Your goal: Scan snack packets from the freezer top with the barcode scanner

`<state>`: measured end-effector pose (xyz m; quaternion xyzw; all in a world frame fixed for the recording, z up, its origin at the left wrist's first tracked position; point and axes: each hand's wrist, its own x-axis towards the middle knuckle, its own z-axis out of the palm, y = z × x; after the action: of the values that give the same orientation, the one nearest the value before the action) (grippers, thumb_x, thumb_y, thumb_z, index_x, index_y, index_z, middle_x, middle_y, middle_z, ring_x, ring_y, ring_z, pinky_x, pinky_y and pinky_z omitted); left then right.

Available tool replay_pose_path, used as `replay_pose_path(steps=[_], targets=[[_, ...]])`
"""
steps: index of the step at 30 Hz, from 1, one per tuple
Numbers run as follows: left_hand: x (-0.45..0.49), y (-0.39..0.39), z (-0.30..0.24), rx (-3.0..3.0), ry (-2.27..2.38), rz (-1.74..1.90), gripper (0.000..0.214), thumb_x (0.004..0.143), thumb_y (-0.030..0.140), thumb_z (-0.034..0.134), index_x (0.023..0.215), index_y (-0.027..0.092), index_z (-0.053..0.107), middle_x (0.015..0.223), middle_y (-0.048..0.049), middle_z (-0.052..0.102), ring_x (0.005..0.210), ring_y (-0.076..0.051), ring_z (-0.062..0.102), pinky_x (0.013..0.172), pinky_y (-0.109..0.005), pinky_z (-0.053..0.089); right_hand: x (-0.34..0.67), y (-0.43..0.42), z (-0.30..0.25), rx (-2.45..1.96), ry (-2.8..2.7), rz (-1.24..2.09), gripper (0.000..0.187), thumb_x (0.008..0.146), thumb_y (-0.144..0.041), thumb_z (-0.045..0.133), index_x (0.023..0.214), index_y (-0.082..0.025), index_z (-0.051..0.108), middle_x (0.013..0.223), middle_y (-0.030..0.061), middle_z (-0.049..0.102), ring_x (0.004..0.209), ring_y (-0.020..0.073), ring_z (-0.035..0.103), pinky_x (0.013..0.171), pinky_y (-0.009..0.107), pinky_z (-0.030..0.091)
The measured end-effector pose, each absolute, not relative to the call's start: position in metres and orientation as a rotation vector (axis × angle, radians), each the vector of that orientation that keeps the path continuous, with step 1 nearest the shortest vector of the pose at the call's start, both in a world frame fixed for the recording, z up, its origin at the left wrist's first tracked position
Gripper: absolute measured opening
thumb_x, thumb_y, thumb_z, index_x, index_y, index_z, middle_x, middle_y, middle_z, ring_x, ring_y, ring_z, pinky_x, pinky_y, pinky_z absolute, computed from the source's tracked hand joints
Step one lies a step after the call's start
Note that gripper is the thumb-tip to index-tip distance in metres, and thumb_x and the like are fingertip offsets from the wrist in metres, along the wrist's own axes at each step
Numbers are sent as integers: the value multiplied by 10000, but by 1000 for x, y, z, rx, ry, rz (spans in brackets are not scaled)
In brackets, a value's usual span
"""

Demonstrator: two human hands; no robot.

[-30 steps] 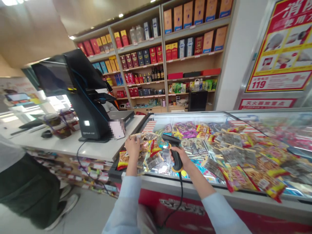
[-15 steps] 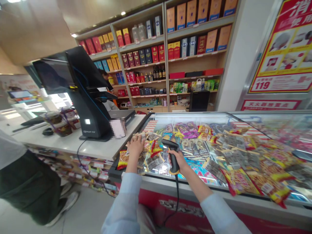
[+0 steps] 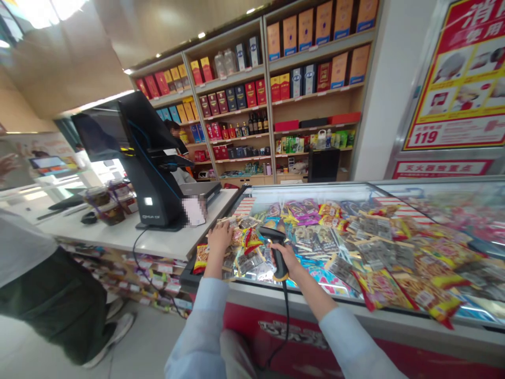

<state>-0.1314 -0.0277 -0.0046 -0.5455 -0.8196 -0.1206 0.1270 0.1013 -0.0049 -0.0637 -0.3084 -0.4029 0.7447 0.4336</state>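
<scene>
My right hand (image 3: 287, 256) is wrapped round the handle of a black barcode scanner (image 3: 275, 247), whose head points left over the snack packets (image 3: 246, 245) lying on the glass lid of the freezer (image 3: 315, 310). The scanner's cable hangs down the freezer front. My left hand (image 3: 219, 238) rests on the packets at the lid's left end, its fingers curled down onto a packet; whether it grips it I cannot make out. Both arms wear pale blue sleeves.
A black checkout terminal (image 3: 145, 158) stands on the white counter (image 3: 165, 242) to the left, with jars (image 3: 106, 202) beyond it. A person in dark trousers (image 3: 51, 300) stands at the far left. Shelves of boxed goods (image 3: 252, 89) line the back wall. Many more packets (image 3: 394, 252) cover the lid to the right.
My left hand has come down from holding a packet up and now lies on the pile. The scanner has shifted slightly left and nearer. The view has tilted a little.
</scene>
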Motion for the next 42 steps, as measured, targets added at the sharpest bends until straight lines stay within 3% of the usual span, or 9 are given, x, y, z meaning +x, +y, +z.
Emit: replay_pose_path(steps=[10,21,26,32,37,42], targets=[[-100,-32,28,-1574,-2334,-367,437,946,356,358,1299,185,552,1410,-147,509,1268,-275,501,1032,-416,390,132,-13,-24,-694,-999,1809,184,613,-319,683,671,-161,607,493,-18,562,360,105,488,321,217,385],[21,-13,45,-1906,-2067,-636,378,938,334,410,1211,175,617,1376,-111,551,1221,-250,549,1013,-368,436,291,-13,36,-694,-962,1496,204,641,-305,729,653,-171,575,516,-16,568,366,95,485,319,201,391],[77,1,34,-2080,-2012,-775,338,931,314,441,1192,201,624,1390,-86,542,1240,-238,536,1033,-359,428,359,-11,36,-742,-865,1390,185,615,-270,719,731,-169,617,539,-29,573,373,92,481,319,199,398],[131,18,18,-2286,-1942,-888,328,925,312,453,1197,224,614,1380,-86,549,1243,-229,535,1015,-357,443,409,-6,25,-836,-768,1346,176,610,-275,715,663,-172,582,521,-25,565,357,91,467,307,203,390],[166,39,0,-2389,-1890,-876,421,908,273,469,1323,216,507,1394,-99,531,1246,-235,528,1033,-373,431,416,4,4,-870,-747,1391,183,630,-278,717,649,-180,565,513,-20,563,357,94,470,304,200,391],[184,74,-17,-2439,-1856,-812,556,857,179,496,1404,210,398,1484,-112,416,1326,-232,440,1074,-379,394,407,17,-19,-869,-743,1392,192,635,-265,737,741,-173,606,545,-23,585,373,99,494,320,201,403]])
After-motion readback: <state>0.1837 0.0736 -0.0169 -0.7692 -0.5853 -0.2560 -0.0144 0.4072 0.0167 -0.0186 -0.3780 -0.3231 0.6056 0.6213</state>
